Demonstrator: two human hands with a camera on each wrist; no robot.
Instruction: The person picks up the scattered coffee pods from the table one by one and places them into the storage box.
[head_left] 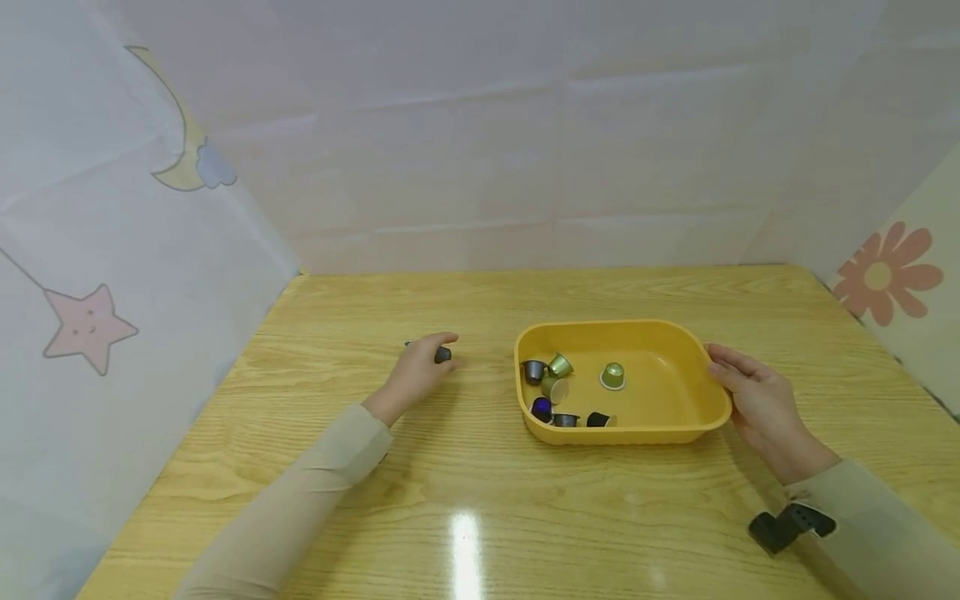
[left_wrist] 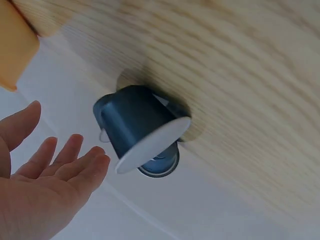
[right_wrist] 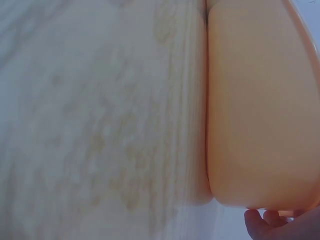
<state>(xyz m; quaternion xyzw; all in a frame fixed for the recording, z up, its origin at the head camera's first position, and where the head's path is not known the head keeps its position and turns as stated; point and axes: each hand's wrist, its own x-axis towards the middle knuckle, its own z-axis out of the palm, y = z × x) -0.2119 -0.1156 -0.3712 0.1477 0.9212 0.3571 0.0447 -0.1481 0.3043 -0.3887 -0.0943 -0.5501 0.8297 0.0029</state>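
Observation:
My left hand [head_left: 417, 372] is over the left part of the table, thumb and fingers apart, beside a dark coffee capsule [head_left: 442, 355]. In the left wrist view the fingers are loosely bent and hold nothing, close to a dark blue-grey capsule [left_wrist: 140, 120] that lies tilted with its pale lid showing. More dark capsules [left_wrist: 162, 162] are partly hidden behind it. My right hand [head_left: 761, 404] holds the right end of a yellow plastic tray [head_left: 637, 435] at its rim. Its fingertips [right_wrist: 255, 218] press against the outer wall in the right wrist view.
Inside the tray, several coffee capsules lie mostly at its left end, among them a dark grey one [head_left: 534, 372] and a black one [head_left: 600, 419]. A green capsule [head_left: 613, 375] stands near the middle. Light wood table [head_left: 450, 467]; pale printed sheets [head_left: 480, 167] rise behind it and at both sides.

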